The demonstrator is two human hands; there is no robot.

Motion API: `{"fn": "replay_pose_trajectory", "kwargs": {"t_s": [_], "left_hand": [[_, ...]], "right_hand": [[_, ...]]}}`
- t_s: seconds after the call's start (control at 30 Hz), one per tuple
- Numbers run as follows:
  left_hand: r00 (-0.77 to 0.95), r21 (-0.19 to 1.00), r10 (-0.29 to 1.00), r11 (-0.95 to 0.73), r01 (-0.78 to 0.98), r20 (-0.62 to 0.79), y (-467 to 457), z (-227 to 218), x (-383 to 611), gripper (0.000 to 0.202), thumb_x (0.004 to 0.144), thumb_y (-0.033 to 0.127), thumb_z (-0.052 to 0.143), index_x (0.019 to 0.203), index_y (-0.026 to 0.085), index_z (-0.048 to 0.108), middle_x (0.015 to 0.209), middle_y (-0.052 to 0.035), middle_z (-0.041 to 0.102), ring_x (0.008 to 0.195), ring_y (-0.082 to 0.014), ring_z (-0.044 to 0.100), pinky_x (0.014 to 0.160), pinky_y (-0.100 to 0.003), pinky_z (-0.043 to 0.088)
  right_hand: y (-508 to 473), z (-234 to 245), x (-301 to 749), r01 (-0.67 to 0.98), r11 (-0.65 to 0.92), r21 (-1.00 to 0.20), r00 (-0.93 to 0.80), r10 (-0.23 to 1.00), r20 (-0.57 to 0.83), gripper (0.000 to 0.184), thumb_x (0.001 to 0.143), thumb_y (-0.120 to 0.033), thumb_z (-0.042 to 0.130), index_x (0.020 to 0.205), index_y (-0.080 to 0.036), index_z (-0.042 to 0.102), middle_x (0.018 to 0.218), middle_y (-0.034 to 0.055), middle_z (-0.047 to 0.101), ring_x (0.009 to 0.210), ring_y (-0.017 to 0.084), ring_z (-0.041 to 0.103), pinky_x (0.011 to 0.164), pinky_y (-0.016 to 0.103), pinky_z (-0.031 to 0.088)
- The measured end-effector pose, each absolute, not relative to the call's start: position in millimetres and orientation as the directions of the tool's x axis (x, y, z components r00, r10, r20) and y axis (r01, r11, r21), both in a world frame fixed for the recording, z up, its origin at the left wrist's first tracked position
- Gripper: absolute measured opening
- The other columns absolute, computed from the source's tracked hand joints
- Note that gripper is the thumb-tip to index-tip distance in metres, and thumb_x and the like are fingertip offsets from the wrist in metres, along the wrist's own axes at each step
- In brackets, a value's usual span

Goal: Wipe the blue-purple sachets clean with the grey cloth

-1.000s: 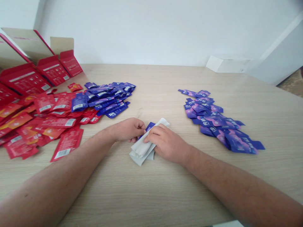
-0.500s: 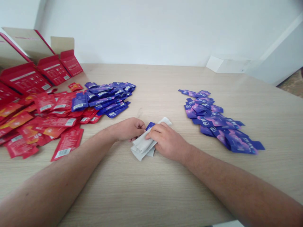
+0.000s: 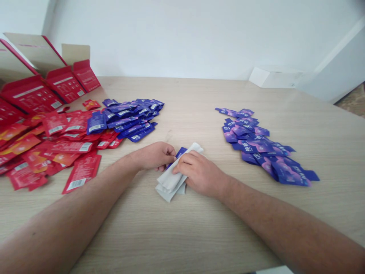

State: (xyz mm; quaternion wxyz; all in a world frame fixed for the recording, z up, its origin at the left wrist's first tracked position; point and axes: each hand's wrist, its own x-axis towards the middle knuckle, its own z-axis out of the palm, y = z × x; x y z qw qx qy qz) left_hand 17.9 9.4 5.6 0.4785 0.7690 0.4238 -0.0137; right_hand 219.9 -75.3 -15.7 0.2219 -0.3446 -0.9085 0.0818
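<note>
In the head view, my left hand [image 3: 160, 156] pinches the left edge of a blue packet [image 3: 181, 152] at the middle of the table. Most of that packet is hidden under a folded white cloth [image 3: 170, 182]. My right hand [image 3: 201, 172] is closed on the cloth, with its thumb and fingers bent over the top. The cloth lies slantwise, its loose lower layers spread toward me. Whether the right fingers also press on the packet, I cannot tell.
Blue packets [image 3: 134, 118] lie piled at left, beside a heap of red packets [image 3: 71, 146]. Open red boxes [image 3: 64, 85] stand behind them. More blue-purple packets [image 3: 259, 148] overlap in a row at right. A white box [image 3: 272, 77] sits by the wall.
The cloth has shifted slightly left and toward me under my right hand. More of the blue packet shows beside it. My left hand has hardly moved.
</note>
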Motion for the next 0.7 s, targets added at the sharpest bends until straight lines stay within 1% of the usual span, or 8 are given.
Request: {"fn": "replay_pose_trajectory", "kwargs": {"t_s": [0.2,0.37,0.53,0.7], "left_hand": [[0.624,0.708,0.672,-0.207,0.675,-0.399,8.4,6.0,18.2,0.022,0.080,0.040,0.053,0.077,0.019,0.061,0.055,0.0036,0.057,0.044,-0.0096,0.052,0.040,-0.019,0.037],[0.639,0.720,0.646,-0.194,0.666,-0.417,9.5,5.0,17.8,0.018,0.080,0.036,0.053,0.079,0.019,0.060,0.056,0.0037,0.058,0.045,-0.0096,0.054,0.041,-0.018,0.039],[0.646,0.729,0.654,-0.208,0.652,-0.392,10.8,2.6,16.7,0.022,0.082,0.040,0.052,0.078,0.019,0.060,0.056,0.0033,0.057,0.045,-0.0101,0.053,0.040,-0.019,0.039],[0.639,0.729,0.646,-0.182,0.660,-0.417,10.0,3.0,17.3,0.018,0.079,0.037,0.054,0.080,0.019,0.060,0.056,0.0033,0.058,0.045,-0.0105,0.054,0.040,-0.019,0.039]], "right_hand": [[-72.8,-15.0,221.6,0.662,0.668,-0.338,-0.561,0.742,0.367,0.037,0.077,-0.001,0.058,0.109,-0.018,0.064,0.107,0.0077,0.060,0.102,0.022,0.049,0.094,0.039,0.040],[-73.7,-15.2,221.4,0.588,0.746,-0.312,-0.659,0.666,0.349,0.035,0.078,-0.003,0.059,0.109,-0.018,0.064,0.108,0.0070,0.061,0.106,0.023,0.049,0.095,0.038,0.040],[-71.0,-16.0,223.6,0.658,0.675,-0.334,-0.559,0.735,0.383,0.036,0.077,-0.001,0.059,0.108,-0.017,0.064,0.106,0.0076,0.060,0.101,0.022,0.050,0.093,0.039,0.040],[-72.9,-15.3,221.3,0.593,0.740,-0.319,-0.649,0.673,0.356,0.035,0.078,-0.002,0.060,0.109,-0.018,0.064,0.108,0.0069,0.061,0.105,0.022,0.049,0.095,0.038,0.039]]}}
